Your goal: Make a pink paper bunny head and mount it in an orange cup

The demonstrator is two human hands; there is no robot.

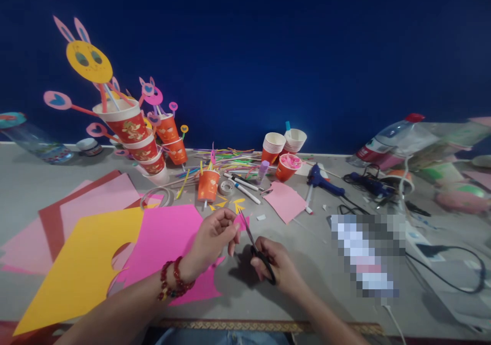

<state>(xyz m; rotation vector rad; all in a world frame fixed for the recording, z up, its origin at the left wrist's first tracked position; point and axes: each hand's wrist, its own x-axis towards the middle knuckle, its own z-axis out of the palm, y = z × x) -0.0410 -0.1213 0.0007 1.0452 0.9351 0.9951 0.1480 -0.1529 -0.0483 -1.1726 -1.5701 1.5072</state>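
Observation:
My left hand (218, 231) pinches a small piece of bright pink paper (241, 223) between thumb and fingers. In my right hand (279, 264) is a pair of scissors (262, 259) with black handles, its blades at the edge of that pink piece. Under my left forearm lies a large magenta sheet (169, 232) with cut edges, overlapping a yellow sheet (84, 253) that has a rounded cut-out. Yellow paper scraps (220, 203) are scattered just beyond my hands, near an orange paper cup (208, 185) and a roll of tape (226, 187).
Stacked red cups with a yellow rabbit face (89, 61) stand at the left. Pipe cleaners (230, 156), markers (247, 191) and cup stacks (273, 145) lie toward the back. A blue glue gun (324, 180), cables and a plastic bottle (387, 140) are at the right.

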